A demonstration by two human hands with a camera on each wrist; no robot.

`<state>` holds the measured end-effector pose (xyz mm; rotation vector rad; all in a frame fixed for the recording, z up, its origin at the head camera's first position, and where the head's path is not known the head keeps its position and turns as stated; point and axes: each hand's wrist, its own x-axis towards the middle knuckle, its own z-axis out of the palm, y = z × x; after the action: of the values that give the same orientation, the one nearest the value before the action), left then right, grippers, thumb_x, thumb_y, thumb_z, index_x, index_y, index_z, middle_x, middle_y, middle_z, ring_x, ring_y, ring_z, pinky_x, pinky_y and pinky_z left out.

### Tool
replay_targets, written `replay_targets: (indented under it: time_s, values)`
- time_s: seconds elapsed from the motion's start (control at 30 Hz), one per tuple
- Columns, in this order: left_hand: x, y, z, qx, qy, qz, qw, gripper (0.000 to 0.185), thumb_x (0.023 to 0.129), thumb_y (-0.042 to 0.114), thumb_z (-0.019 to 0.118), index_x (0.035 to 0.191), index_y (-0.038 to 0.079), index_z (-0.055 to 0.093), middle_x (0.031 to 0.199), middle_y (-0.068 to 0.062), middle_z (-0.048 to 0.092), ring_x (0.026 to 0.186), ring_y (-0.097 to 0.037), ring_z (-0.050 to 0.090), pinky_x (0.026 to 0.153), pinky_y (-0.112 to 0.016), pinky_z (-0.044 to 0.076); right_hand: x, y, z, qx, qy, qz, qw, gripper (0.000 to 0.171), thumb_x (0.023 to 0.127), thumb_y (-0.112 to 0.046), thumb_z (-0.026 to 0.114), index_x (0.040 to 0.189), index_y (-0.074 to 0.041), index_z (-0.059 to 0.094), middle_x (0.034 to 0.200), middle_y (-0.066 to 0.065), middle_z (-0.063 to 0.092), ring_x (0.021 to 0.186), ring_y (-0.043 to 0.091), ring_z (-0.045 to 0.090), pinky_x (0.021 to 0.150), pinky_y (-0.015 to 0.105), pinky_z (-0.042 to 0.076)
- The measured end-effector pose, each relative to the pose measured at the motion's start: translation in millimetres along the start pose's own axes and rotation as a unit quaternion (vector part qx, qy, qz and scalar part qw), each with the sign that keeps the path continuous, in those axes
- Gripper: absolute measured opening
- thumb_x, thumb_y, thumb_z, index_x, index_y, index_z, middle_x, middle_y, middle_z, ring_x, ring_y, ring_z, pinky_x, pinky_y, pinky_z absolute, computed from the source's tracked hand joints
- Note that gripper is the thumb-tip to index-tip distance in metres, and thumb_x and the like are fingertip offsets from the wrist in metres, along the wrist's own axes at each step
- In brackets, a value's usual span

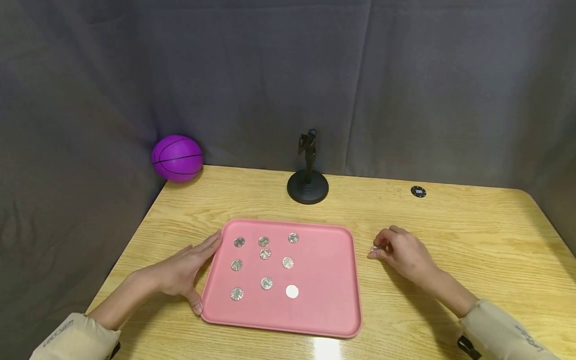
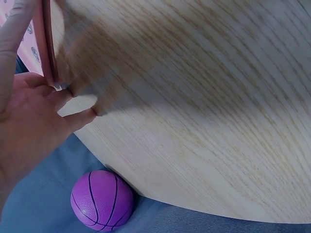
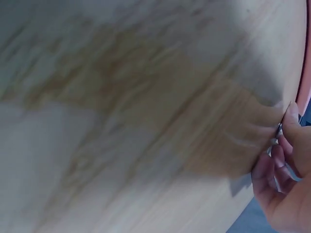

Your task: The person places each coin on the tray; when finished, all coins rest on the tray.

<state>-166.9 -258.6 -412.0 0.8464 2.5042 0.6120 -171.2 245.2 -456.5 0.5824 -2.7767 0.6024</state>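
Note:
A pink tray (image 1: 324, 285) lies on the wooden table, with several silver coins (image 1: 267, 283) spread over its left and middle parts. One disc (image 1: 292, 291) near the front shines plain white. My left hand (image 1: 180, 272) rests at the tray's left side, thumb by the front corner and fingers stretched along the rim; in the left wrist view, fingertips touch the table beside the tray edge. To the right of the tray, my right hand (image 1: 407, 255) pinches a coin (image 1: 373, 249) between thumb and fingers, low over the table. Fingers mostly cover that coin.
Behind the tray stands a black figure-shaped stand (image 1: 308, 187) on a round base. A black chip (image 1: 418, 191) marked 100 lies at the back right. At the back left corner is a purple ball (image 1: 177, 158). Grey curtains (image 1: 252, 90) surround the table.

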Motion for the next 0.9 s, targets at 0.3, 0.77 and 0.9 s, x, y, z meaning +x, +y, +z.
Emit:
replay_targets:
  time_s: [0.3,0.77,0.9]
  values:
    - [0.4,0.4,-4.0,-0.001,0.001,-0.009,1.0,0.149,0.041,0.054,0.088,0.155,-0.001,0.009,0.161,-0.019,0.01,0.146,-0.038,0.009,0.11,-0.068,0.012,18.3,7.7,-6.9,-0.026,-0.043,-0.035,0.998,0.031,0.08,-0.031,0.08,0.075,-0.016,0.053,0.07,-0.008,0.051,0.058,0.006,0.044,0.049,0.025,0.039]
    - [6.4,3.1,0.0,0.013,0.004,-0.004,0.9999,0.151,0.039,0.056,0.088,0.155,0.001,0.008,0.162,-0.018,0.006,0.147,-0.035,0.01,0.11,-0.068,0.012,72.8,-48.8,6.3,0.053,-0.073,-0.057,0.994,0.01,0.084,-0.02,0.077,0.079,-0.013,0.071,0.068,-0.01,0.062,0.059,0.006,0.05,0.054,0.025,0.044]
    - [6.0,4.4,0.6,0.026,0.006,-0.004,0.9996,0.153,0.038,0.057,0.087,0.156,0.001,0.007,0.162,-0.016,0.001,0.147,-0.033,0.012,0.109,-0.069,0.014,71.7,-54.4,18.2,0.031,-0.086,-0.074,0.993,0.009,0.081,-0.019,0.08,0.079,-0.014,0.072,0.07,-0.009,0.062,0.064,0.007,0.053,0.058,0.027,0.048]
